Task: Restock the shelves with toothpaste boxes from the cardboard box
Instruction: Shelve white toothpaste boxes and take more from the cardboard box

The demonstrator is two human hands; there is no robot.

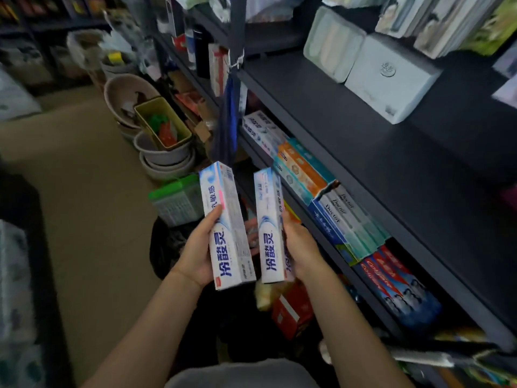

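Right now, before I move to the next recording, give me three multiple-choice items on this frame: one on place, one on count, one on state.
1. Where do the red Colgate boxes lie?
A. on the floor
B. on the dark shelf, nearest the camera
C. in a bowl

2. How many white-and-blue toothpaste boxes are held?
A. one
B. two
C. three

3. How is the left hand?
A. flat and empty
B. on the shelf
C. gripping a box

Key: 1 B, they end the shelf row. 2 B, the left box and the right box, the latter in the right hand. 3 C, thumb curls across it.

dim room, tan floor [84, 191], dark shelving [363, 141]
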